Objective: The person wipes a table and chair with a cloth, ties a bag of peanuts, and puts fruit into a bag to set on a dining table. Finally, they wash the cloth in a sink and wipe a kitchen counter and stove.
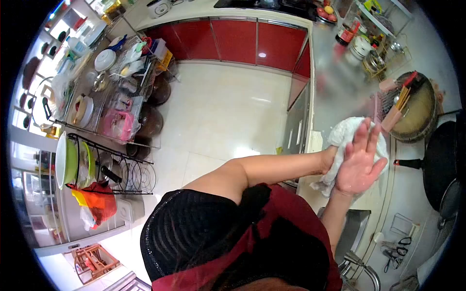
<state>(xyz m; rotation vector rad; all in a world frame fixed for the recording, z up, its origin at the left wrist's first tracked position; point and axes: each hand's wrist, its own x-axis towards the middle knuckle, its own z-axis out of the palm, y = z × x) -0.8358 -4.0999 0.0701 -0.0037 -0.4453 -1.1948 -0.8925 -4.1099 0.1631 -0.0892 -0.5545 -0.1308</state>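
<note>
A bunched white cloth (350,127) is beside and beneath my right hand, above the counter. My left hand (331,156) reaches in from the left and grips the cloth; its fingers are hidden by the folds and by my right hand. In front of the cloth, my right hand (359,165) is open, palm up towards me with the fingers stretched out, and it looks wet.
Below the hands is a sink (353,233) with a faucet (361,266). A wok (441,165) hangs on the wall at right, near a round basin (412,109) and a chopstick holder (392,118). Crowded wire shelves (92,114) stand at left.
</note>
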